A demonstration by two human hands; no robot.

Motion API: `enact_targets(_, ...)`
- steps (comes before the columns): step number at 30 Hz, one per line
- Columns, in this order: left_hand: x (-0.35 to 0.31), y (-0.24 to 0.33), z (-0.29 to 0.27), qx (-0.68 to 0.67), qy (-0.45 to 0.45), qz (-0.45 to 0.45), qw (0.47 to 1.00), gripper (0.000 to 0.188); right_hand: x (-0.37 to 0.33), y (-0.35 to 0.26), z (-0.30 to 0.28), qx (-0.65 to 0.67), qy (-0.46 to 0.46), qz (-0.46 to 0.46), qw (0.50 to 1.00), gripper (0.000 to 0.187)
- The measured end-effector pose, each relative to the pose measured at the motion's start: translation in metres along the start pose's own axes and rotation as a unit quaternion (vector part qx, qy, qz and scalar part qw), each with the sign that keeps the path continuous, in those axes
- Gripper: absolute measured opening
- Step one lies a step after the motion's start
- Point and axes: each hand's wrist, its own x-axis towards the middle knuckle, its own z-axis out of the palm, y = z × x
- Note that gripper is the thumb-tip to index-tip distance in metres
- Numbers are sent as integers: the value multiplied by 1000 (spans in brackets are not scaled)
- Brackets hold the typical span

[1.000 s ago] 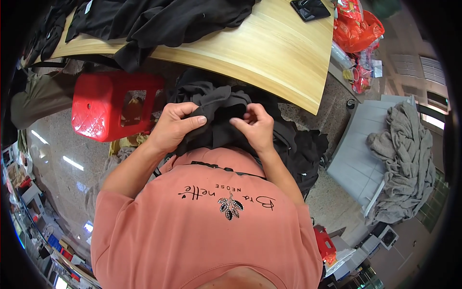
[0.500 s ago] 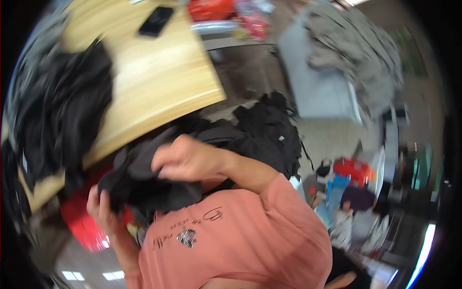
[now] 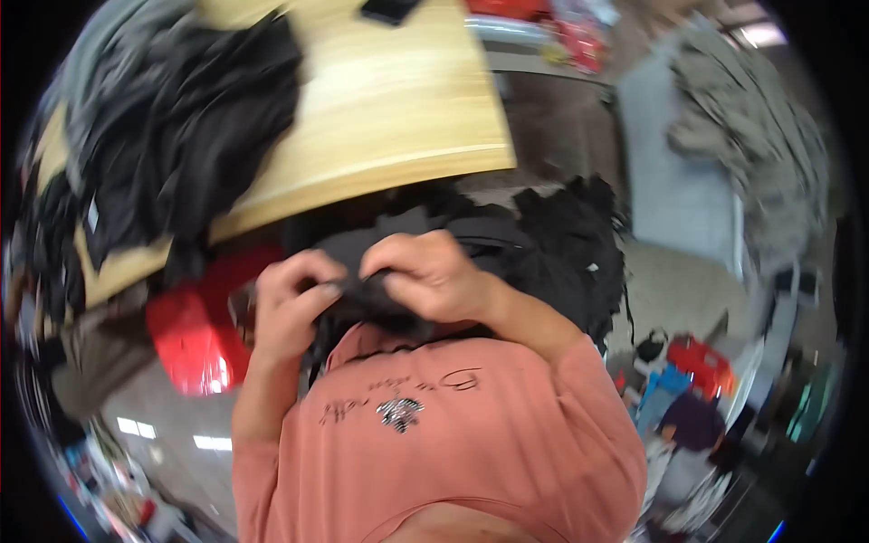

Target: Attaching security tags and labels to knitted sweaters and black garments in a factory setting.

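Close to my chest, a black garment (image 3: 367, 299) is stretched between my two hands. My left hand (image 3: 294, 299) pinches its edge between thumb and fingers. A short way to the right, my right hand (image 3: 430, 276) closes on the same cloth, thumb toward the left hand. Folds of the garment hang below and behind the fingers, and its full shape is hidden. More black cloth (image 3: 570, 253) is heaped just beyond my right forearm, and I cannot tell whether it joins the held piece.
A wooden table (image 3: 398, 118) stands ahead, bearing piled dark clothes (image 3: 190, 136) and a black phone (image 3: 389, 9). Grey-brown cloth (image 3: 747, 136) drapes over a pale bin (image 3: 674, 172) at right. A red plastic stool or tub (image 3: 195, 339) is at left; mixed items (image 3: 692, 389) lie low right.
My hands have come closer together, the left moving up and right to the cloth's edge beside the right hand. The whole view has swung, shifting the table rightward.
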Motion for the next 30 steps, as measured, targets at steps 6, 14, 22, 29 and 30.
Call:
enact_targets(6, -4, -10, 6, -175, -15, -105, 979, 6, -3, 8, 8, -46, 3, -99, 994, 21)
enact_targets(14, -6, -12, -5, -195, -12, -133, 972, 3, 2, 13, 14, -81, -11, -120, 989, 21)
enact_targets(22, 4, -20, -26, -339, 116, -134, 924, 3, -11, 18, -12, -182, 227, -6, 957, 19)
enact_targets(29, 3, -5, 4, 17, 32, -50, 998, 8, 8, 12, 16, -205, -22, -253, 945, 19)
enact_targets(30, 3, -6, 6, 53, 25, -10, 998, 7, 9, 13, 17, -240, -15, -266, 934, 20)
